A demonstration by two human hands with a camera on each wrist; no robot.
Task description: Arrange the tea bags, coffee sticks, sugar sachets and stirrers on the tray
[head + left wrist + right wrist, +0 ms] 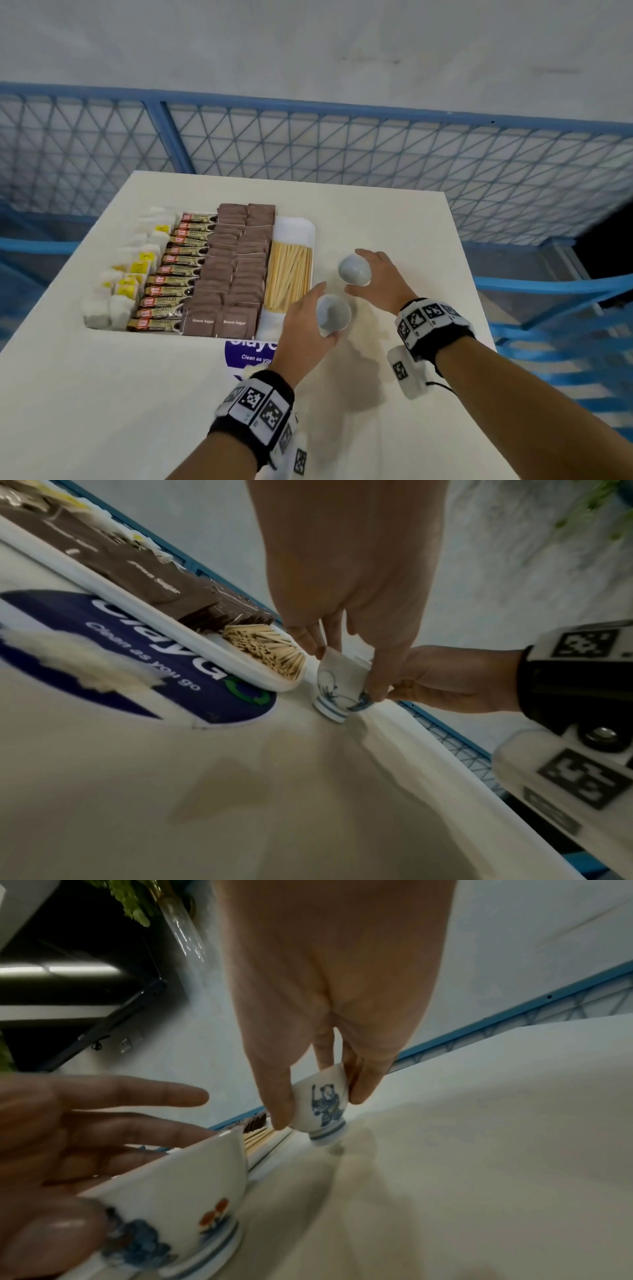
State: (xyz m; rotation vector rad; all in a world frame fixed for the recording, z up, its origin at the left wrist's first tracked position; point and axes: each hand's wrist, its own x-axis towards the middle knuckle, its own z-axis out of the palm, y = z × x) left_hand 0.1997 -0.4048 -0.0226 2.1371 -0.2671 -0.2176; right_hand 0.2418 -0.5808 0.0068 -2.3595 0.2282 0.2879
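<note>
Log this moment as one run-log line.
left hand: grips near cup | right hand: grips far cup | tray: tea bags, coffee sticks, sugar sachets, stirrers in rows

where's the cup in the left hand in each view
Head: lower centre, the cup held by the left hand, just right of the stirrers.
Left wrist: centre, cup under the fingers, beside the tray's end.
Right wrist: bottom left, large and close.
Shared landmark: the stirrers on the tray, visible beside the cup in all three views.
</note>
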